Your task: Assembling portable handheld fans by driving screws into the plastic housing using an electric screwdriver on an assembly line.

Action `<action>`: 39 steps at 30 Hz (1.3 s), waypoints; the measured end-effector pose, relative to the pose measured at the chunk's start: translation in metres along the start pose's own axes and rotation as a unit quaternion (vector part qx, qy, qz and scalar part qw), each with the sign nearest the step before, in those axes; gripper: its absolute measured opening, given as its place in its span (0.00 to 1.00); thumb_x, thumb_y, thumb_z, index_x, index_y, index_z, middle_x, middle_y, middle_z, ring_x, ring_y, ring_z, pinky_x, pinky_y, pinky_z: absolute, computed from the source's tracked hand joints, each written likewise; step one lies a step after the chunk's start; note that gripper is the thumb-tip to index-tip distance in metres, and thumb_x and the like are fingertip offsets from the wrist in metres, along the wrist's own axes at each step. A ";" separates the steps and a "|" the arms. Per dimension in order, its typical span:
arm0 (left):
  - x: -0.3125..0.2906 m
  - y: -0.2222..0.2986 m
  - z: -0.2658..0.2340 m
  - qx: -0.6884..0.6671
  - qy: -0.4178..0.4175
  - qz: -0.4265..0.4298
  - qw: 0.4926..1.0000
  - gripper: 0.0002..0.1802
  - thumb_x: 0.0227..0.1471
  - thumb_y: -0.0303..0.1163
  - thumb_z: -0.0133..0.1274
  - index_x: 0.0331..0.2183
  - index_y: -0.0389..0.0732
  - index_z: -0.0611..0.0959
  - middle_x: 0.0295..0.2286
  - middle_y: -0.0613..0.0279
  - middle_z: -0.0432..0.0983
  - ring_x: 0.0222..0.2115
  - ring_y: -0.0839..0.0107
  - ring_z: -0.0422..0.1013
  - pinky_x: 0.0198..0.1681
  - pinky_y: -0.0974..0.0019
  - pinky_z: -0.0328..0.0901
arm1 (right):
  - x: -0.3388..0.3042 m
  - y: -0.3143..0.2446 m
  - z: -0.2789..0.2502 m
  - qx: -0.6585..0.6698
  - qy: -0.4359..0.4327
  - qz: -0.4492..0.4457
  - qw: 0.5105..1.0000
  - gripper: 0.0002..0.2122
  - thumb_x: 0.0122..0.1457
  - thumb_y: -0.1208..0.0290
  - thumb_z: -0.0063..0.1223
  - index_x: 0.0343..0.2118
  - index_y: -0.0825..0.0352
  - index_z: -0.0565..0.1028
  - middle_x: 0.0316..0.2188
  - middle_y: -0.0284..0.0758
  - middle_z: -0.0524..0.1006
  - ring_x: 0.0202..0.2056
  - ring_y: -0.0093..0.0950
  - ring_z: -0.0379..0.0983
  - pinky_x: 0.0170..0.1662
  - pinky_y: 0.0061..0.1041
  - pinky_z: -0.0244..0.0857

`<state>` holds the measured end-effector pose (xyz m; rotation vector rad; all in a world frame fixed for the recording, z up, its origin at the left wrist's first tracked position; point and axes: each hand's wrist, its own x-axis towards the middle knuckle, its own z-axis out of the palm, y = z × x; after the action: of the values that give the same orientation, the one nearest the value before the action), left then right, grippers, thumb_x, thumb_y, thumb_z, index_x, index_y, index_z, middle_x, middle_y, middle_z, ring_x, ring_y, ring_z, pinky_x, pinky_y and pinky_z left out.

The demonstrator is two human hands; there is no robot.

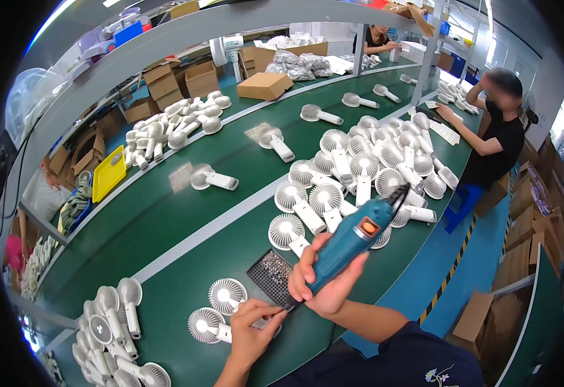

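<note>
My right hand [333, 287] is wrapped round a teal electric screwdriver [350, 240], which slants down to the left with its dark bit end low. Beside that tip my left hand [253, 335] is closed in a pinch; whatever its fingertips hold is too small to make out. Two white handheld fans, an upper fan [225, 294] and a lower fan [204, 324], lie at the left fingers, their handles partly covered by the hand. Under the hands a third white piece is mostly hidden. A black tray [275, 288] of small metal screws sits just beyond the bit.
A large heap of white fans [364, 164] covers the bench ahead; another pile [111, 322] is at the near left. Single fans [212, 178] lie spaced along the green belt [166, 209]. A co-worker [498, 122] sits far right. Grey shelf beams [185, 40] cross overhead.
</note>
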<state>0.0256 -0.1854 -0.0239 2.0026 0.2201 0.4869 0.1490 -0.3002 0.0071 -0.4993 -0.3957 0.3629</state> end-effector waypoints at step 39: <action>-0.050 -0.004 0.004 -0.034 0.030 -0.003 0.999 0.09 0.36 0.18 0.66 0.25 0.36 0.85 0.20 0.65 0.70 0.19 0.76 0.64 0.23 0.74 0.57 | -0.066 0.004 0.026 -0.095 -0.039 -0.006 0.995 0.42 0.48 0.25 0.42 0.45 0.68 0.63 0.20 0.37 0.69 0.14 0.22 0.62 0.17 0.20 0.60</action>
<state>-0.0174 -0.2048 -0.0416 1.9215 0.2427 0.5444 0.0797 -0.3153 0.0078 -0.6686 -0.5125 0.3354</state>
